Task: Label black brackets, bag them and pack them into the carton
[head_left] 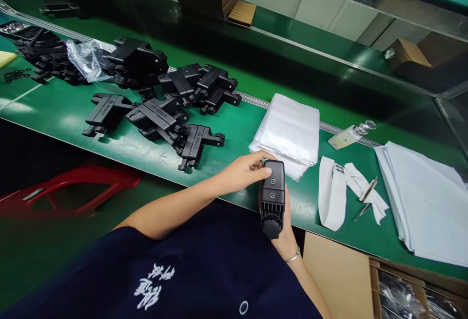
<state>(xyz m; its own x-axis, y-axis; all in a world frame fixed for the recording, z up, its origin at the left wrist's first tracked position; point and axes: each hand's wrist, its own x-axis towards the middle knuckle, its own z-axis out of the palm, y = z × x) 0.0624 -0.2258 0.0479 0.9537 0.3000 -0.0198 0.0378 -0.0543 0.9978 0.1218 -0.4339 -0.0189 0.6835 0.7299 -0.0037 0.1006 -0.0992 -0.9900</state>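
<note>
Both hands hold a black plastic Bosch-type bracket (272, 195) upright near the bench's front edge. Two small screws show on its face, with ribs and a dark knob at the lower end. My left hand (250, 170) is closed on the upper end, thumb pressed on the face and index finger curled over the top. My right hand (286, 229) wraps the bracket from behind and the right; most of its fingers are hidden. Just beyond lies a stack of clear plastic bags (288, 129). More black brackets (157, 117), some marked BOSCH, lie to the left.
The green bench (237, 134) carries a bottle (351, 135), a white label strip (332, 195), tweezers (367, 190) and white sheets (427, 197) on the right. Crumpled plastic (87, 58) lies far left. Below are a red stool (73, 187) and an open carton (373, 280).
</note>
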